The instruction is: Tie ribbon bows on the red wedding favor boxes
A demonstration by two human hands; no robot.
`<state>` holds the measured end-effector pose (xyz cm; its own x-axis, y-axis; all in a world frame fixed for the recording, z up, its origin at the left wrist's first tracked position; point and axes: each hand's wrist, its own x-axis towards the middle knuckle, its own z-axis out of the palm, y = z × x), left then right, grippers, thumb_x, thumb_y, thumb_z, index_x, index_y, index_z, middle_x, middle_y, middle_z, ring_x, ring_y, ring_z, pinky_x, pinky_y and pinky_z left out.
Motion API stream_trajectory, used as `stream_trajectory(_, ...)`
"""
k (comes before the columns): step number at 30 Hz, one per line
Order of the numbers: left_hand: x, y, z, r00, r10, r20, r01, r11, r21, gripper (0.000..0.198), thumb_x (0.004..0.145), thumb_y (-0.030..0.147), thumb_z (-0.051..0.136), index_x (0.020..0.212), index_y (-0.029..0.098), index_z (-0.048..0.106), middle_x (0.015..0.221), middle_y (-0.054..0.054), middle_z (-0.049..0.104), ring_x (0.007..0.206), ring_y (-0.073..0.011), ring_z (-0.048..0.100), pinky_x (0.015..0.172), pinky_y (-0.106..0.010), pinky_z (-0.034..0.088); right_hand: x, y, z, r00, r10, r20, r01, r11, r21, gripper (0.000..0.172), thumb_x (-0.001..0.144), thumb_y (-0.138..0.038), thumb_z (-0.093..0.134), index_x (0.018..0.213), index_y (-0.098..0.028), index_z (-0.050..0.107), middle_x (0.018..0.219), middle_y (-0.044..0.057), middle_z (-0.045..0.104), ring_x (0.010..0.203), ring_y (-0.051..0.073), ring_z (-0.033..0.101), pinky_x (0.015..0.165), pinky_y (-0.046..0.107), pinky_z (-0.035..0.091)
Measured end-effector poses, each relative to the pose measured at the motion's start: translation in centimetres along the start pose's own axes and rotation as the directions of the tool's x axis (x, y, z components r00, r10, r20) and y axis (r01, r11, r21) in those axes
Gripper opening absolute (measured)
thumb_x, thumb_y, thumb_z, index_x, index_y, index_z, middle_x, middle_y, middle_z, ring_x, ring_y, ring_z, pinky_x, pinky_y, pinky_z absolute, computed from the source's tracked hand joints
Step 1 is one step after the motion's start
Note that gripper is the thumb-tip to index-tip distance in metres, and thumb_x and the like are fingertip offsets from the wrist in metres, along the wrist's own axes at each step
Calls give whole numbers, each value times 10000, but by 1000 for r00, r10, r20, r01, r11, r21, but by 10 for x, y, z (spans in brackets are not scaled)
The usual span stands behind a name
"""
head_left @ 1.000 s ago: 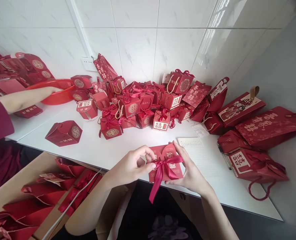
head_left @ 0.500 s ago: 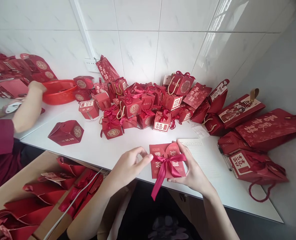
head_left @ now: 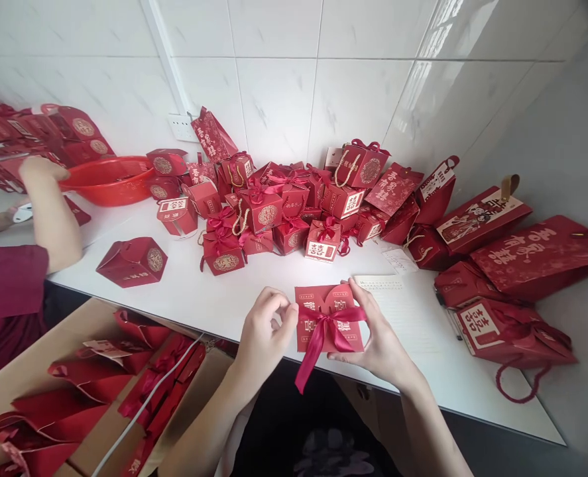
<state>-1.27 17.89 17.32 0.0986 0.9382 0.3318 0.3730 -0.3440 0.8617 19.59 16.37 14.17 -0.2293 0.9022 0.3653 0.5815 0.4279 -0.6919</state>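
Note:
A small flat red gift box (head_left: 306, 339) with gold characters and a heart-shaped flap is held up over the table's front edge. Around its middle runs a dark red satin ribbon (head_left: 332, 326) tied in a bow, one tail hanging below the box. My right hand (head_left: 384, 341) grips the box from its right side, fingers behind the upper edge and thumb at the bottom. At the box's left edge, my left hand (head_left: 268, 334) pinches the ribbon's left loop between thumb and curled index finger. The other fingers of that hand are folded in.
Behind stands a heap of red gift boxes (head_left: 266, 212). More boxes and bags (head_left: 547, 262) line the right side. A lone box (head_left: 133, 262) sits left, near an orange basin (head_left: 109, 184). A cardboard carton (head_left: 107, 424) holds red bags. A co-worker's arm (head_left: 55, 212) reaches in.
My left hand has drawn its fingers in more tightly at the ribbon's left loop. The box has shifted slightly left. At far left, the co-worker's arm has moved left.

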Motion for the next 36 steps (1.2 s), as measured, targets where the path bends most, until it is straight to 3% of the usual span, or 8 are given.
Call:
stream_trajectory(3,-4,12,4,912,369,-180,-339,924,176,211,867,147,520,670,169,449,741,-6,486,568,-73,475,463,-163,391,3,-4,5,998,-4,-65,4,1000,3,1119,615,-406,815,1484,-319,115,1435,125,368,1327,328,385,1025,510,429)
stream_trajectory(6,-9,26,11,773,602,-200,-528,785,324,152,831,104,600,723,156,508,770,-25,555,589,-75,540,490,-173,426,6,-10,11,990,-25,-135,27,1000,10,1040,686,-385,763,1487,-307,103,1406,128,389,1301,317,414,1007,506,445)
stream_trajectory(14,-22,52,17,635,767,-88,-702,621,348,67,816,86,639,778,113,591,744,-39,703,610,-101,654,530,-197,498,2,-29,9,935,-76,-347,86,996,13,845,820,-360,610,1491,-315,98,1466,109,333,1338,313,355,1054,559,372)
stream_trajectory(20,-25,64,7,644,757,-109,-691,637,341,88,825,145,645,769,170,582,728,8,724,550,-92,662,517,-180,541,-1,-42,1,925,-78,-371,95,995,28,913,781,-417,666,1493,-297,107,1458,119,351,1325,333,372,1047,575,375)
stream_trajectory(26,-43,72,6,764,633,-122,-578,757,305,112,829,188,653,843,236,553,771,43,735,532,-106,663,501,-237,563,-6,-43,-2,919,-98,-382,114,993,18,919,788,-418,666,1497,-281,96,1480,132,324,1341,346,352,1035,600,376)
stream_trajectory(30,-52,73,-19,859,509,-52,-494,851,178,28,896,269,561,911,291,553,779,29,719,611,-159,672,573,-334,602,-7,-43,-6,918,-138,-373,136,990,-31,945,781,-379,684,1499,-277,77,1503,134,283,1346,341,347,1035,586,386)
stream_trajectory(33,-31,71,-38,840,525,-135,-498,846,189,118,890,245,549,999,289,565,875,-11,675,775,-180,668,646,-328,603,-4,-45,-9,907,-220,-360,198,975,-98,963,770,-353,698,1500,-268,76,1491,132,298,1335,329,360,1037,557,398)
stream_trajectory(36,2,69,-43,833,522,-184,-424,816,394,175,867,168,573,1029,231,593,1079,-55,617,1010,-216,610,870,-379,550,-2,-49,-11,891,-277,-361,231,959,-166,948,781,-344,687,1500,-265,75,1468,124,326,1319,321,381,1022,535,421)
